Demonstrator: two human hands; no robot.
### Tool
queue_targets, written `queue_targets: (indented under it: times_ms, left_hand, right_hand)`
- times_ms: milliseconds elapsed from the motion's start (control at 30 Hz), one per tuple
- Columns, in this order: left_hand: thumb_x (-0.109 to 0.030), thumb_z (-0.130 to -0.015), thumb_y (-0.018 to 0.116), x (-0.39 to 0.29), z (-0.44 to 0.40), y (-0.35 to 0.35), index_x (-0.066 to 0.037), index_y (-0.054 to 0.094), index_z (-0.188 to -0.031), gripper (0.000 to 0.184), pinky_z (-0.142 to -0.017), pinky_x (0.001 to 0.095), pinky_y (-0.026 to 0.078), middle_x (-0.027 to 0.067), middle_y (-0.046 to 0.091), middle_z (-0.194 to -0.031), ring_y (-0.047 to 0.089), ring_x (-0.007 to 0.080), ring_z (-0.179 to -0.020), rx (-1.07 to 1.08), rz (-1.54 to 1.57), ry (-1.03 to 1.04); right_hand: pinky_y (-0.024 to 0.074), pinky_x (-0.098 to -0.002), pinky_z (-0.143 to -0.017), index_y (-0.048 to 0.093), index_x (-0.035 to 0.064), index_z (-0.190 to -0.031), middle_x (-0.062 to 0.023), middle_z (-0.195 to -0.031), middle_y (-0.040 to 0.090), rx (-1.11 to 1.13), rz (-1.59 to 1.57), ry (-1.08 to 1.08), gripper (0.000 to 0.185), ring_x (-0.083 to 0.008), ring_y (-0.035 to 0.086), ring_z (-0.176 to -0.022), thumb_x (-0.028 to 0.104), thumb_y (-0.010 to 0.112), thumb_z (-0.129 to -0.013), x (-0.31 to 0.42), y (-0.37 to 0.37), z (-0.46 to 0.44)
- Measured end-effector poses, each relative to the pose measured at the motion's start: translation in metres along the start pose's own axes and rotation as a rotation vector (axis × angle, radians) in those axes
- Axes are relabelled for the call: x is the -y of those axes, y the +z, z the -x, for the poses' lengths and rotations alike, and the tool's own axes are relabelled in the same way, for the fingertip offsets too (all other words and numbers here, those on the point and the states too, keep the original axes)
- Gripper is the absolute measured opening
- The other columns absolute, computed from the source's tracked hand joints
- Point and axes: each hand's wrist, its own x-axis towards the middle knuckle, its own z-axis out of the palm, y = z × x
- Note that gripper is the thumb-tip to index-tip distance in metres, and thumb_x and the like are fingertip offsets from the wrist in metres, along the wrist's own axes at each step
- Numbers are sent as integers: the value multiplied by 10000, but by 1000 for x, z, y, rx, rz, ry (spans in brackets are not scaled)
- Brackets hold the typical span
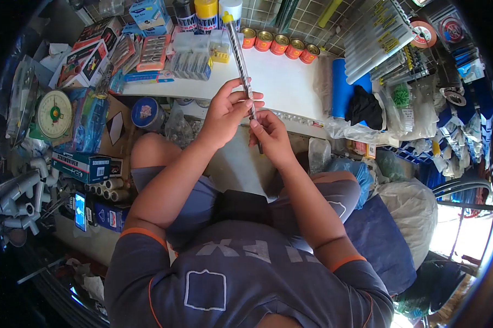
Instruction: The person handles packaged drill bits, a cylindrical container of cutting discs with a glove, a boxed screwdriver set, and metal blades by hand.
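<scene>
A long spiral drill bit [238, 57] in a clear plastic sleeve with a yellow cap stands tilted in front of me, its capped end pointing up and away. My left hand [228, 112] grips the sleeve around its middle, with the thumb pressed against it and some fingers stretched past it. Lower down, my right hand [269, 135] pinches the near end between thumb and fingers. Part of that end is hidden behind the right fingers. Both hands are above my lap, close to the near edge of the white table [290, 90].
Spray cans [207, 15], red tins [279, 45] and boxed goods line the table's back. At the right are a blue roll [342, 82] and tubes of drill bits [380, 41]. A dial scale [54, 113], a screwdriver box [80, 167] and a lit phone [80, 211] are at the left.
</scene>
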Motion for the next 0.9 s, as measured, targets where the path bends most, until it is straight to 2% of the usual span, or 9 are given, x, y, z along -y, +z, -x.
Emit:
queue_targets:
  times_ms: [133, 200, 267, 333, 367, 500, 600, 900]
  left_hand:
    - [8, -999, 528, -7, 2, 0, -7, 419, -1441, 455, -972, 377, 529, 187, 650, -1242, 640, 241, -1163, 33, -13, 1]
    - [11, -992, 539, -4, -1, -6, -14, 409, -1470, 496, -1009, 350, 494, 162, 626, -1291, 613, 218, -1202, 50, -92, 38]
    - [5, -994, 537, 2, -1, -7, -17, 402, -1480, 505, -1026, 333, 475, 156, 610, -1310, 599, 207, -1218, 59, -213, 94]
    - [-42, -997, 546, 0, 2, -3, -9, 407, -1488, 510, -1052, 354, 469, 150, 621, -1290, 606, 208, -1189, 56, -267, 58]
    - [-48, -1000, 547, 1, 3, -2, -17, 413, -1487, 506, -1042, 355, 473, 147, 625, -1280, 613, 207, -1170, 64, -293, 28]
    - [-69, -1004, 555, 3, 7, 4, -45, 433, -1483, 495, -983, 338, 489, 138, 639, -1235, 634, 200, -1095, 115, -326, -70]
    - [-14, -990, 552, 1, 9, 7, -24, 449, -1457, 479, -999, 331, 484, 140, 619, -1229, 604, 180, -1130, 154, -365, -120]
    - [-80, -1017, 563, 11, 9, 13, -15, 535, -1365, 355, -939, 312, 494, 109, 664, -1162, 641, 172, -1033, 203, -437, -149]
  right_hand:
    - [461, -244, -665, 532, 42, -1164, -16, -861, 566, 40, -12, -16, 214, -88, 520, -712, 229, 542, -1062, 3, -1, 3]
    - [436, -244, -713, 516, 43, -1171, -3, -899, 536, 16, 87, -123, 203, -83, 489, -781, 222, 503, -1076, 3, -1, 0]
    - [416, -247, -750, 500, 45, -1182, 8, -929, 507, -39, 138, -199, 197, -79, 462, -834, 215, 482, -1084, 5, -3, 1]
    - [401, -252, -774, 484, 47, -1198, 15, -952, 479, -133, 144, -257, 197, -77, 439, -872, 208, 479, -1084, 18, -5, 2]
    - [393, -251, -714, 464, 47, -1196, 19, -881, 453, -180, 144, -343, 203, -77, 422, -794, 221, 443, -1094, 25, -6, 0]
    - [334, -238, -605, 436, 46, -1162, 33, -787, 394, -381, 71, -514, 229, -66, 348, -677, 259, 370, -1109, 51, -21, 4]
    - [327, -226, -600, 471, 48, -1164, 43, -783, 408, -479, 53, -514, 253, -51, 352, -673, 279, 387, -1107, 73, -40, 10]
    - [331, -220, -574, 501, 68, -1133, 49, -750, 418, -598, -29, -480, 256, -42, 368, -651, 307, 417, -1103, 81, -70, 7]
